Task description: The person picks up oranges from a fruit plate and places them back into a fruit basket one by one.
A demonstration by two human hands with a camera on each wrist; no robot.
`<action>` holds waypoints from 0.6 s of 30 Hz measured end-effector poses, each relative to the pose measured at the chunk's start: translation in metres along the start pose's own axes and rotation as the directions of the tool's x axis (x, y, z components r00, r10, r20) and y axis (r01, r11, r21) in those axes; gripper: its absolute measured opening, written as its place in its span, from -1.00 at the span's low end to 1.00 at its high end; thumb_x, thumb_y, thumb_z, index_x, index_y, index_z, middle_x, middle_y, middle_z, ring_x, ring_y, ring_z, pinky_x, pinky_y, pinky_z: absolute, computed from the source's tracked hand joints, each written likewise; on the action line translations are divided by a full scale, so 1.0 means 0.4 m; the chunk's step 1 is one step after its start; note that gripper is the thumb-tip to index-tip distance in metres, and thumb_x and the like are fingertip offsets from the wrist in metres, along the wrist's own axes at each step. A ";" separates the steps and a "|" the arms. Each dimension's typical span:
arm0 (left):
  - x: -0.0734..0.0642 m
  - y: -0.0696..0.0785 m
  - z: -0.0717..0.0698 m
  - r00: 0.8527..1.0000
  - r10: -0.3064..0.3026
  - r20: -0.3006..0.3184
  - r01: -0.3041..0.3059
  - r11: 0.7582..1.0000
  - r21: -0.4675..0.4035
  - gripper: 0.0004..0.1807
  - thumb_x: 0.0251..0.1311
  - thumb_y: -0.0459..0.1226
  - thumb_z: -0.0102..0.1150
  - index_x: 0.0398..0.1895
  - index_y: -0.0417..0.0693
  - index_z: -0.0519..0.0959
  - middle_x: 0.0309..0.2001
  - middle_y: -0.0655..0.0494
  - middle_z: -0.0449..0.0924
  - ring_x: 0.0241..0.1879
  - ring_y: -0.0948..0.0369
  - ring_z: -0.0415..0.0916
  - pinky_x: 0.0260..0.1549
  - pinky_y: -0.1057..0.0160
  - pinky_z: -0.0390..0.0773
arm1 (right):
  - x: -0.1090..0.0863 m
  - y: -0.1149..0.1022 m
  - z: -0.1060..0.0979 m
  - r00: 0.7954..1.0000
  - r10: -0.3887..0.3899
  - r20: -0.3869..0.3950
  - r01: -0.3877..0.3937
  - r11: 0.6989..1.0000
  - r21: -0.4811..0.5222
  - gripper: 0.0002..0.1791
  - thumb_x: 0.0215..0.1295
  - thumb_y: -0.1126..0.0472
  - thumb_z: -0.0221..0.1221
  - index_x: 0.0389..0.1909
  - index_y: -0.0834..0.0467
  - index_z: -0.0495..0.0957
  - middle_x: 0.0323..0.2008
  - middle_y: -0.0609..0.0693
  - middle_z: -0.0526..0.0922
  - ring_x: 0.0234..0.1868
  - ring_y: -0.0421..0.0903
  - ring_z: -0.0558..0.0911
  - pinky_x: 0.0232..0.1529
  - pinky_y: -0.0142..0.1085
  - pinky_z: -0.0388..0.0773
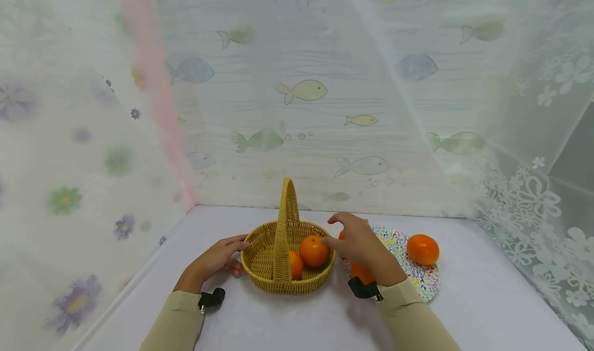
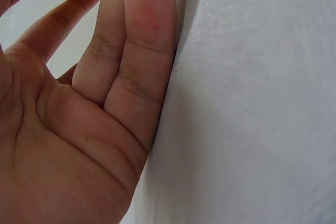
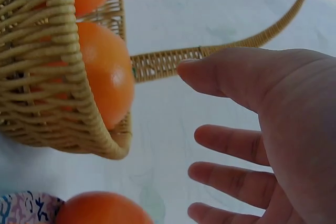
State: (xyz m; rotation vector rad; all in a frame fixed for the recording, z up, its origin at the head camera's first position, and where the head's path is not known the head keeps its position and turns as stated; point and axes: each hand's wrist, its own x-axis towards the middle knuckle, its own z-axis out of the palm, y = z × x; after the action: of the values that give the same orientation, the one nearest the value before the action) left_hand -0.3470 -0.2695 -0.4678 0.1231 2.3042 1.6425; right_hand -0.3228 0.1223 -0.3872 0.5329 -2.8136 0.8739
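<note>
A yellow wicker basket [image 1: 260, 284] with a tall arched handle [image 1: 281, 237] stands on the table, two oranges [image 1: 314, 251] inside it. My left hand [image 1: 215, 261] touches the basket's left side, its fingers [image 2: 149, 19] mostly straight against the weave. At the right, my right hand [image 1: 364, 245] hangs between the basket and a round patterned plate [image 1: 429, 281]. Its fingers are spread and hold nothing, with the thumb near the basket's right rim. On the plate lie an orange [image 1: 423, 249] at the right and two more, partly hidden by my right hand and wrist.
A white cloth covers the table [image 1: 297, 325]. Behind it hangs a pale curtain [image 1: 306, 134] printed with fish, and flowered sheer fabric [image 1: 547, 222] closes in the right side. Dark straps sit on both wrists.
</note>
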 end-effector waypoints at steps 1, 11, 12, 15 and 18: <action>-0.001 -0.001 0.000 1.000 -0.001 0.000 0.001 1.000 0.001 -0.22 0.41 0.17 0.14 0.59 0.07 0.30 0.27 -0.12 0.57 -0.36 0.02 0.74 -0.30 0.11 0.76 | 0.000 0.004 -0.002 1.000 0.009 0.000 -0.009 1.000 0.000 -0.47 0.28 -0.13 0.39 0.21 -0.04 0.59 0.28 0.01 0.59 0.18 0.03 0.58 0.47 0.34 0.19; -0.004 0.006 0.001 1.000 -0.012 0.001 0.012 1.000 0.023 -0.23 0.44 0.16 0.10 0.60 0.05 0.27 0.13 -0.07 0.64 -0.36 0.04 0.74 -0.29 0.12 0.76 | 0.012 0.056 -0.018 0.996 0.086 0.011 -0.086 0.995 0.058 -0.42 0.30 -0.10 0.39 0.26 0.04 0.56 0.41 0.11 0.47 0.44 0.20 0.41 0.40 0.20 0.39; -0.003 0.006 0.000 1.000 -0.013 -0.002 0.013 1.000 0.022 -0.23 0.43 0.17 0.11 0.60 0.07 0.28 0.12 -0.06 0.65 -0.36 0.04 0.74 -0.29 0.12 0.76 | 0.013 0.060 -0.020 0.996 0.092 0.013 -0.093 0.994 0.062 -0.42 0.30 -0.10 0.38 0.27 0.05 0.56 0.42 0.13 0.46 0.45 0.21 0.40 0.41 0.21 0.38; -0.001 0.003 0.001 1.000 -0.014 -0.008 0.014 1.000 0.020 -0.22 0.42 0.18 0.13 0.59 0.08 0.28 0.09 -0.05 0.66 -0.35 0.04 0.74 -0.29 0.11 0.76 | 0.017 0.076 -0.021 0.993 0.115 0.025 -0.116 0.991 0.069 -0.40 0.31 -0.11 0.37 0.30 0.04 0.53 0.45 0.15 0.43 0.46 0.24 0.38 0.40 0.24 0.37; 0.001 0.001 -0.001 1.000 -0.012 -0.002 0.012 1.000 0.017 -0.20 0.40 0.19 0.13 0.60 0.08 0.28 0.07 -0.05 0.66 -0.35 0.04 0.74 -0.29 0.11 0.76 | 0.018 0.092 -0.022 0.991 0.126 0.041 -0.129 0.989 0.071 -0.36 0.32 -0.11 0.35 0.33 0.09 0.50 0.46 0.20 0.40 0.46 0.27 0.37 0.39 0.26 0.37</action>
State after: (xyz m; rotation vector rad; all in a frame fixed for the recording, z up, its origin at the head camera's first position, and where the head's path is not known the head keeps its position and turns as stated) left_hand -0.3476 -0.2696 -0.4675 0.1111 2.3165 1.6189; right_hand -0.3432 0.1533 -0.3974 0.3851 -2.8849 1.0047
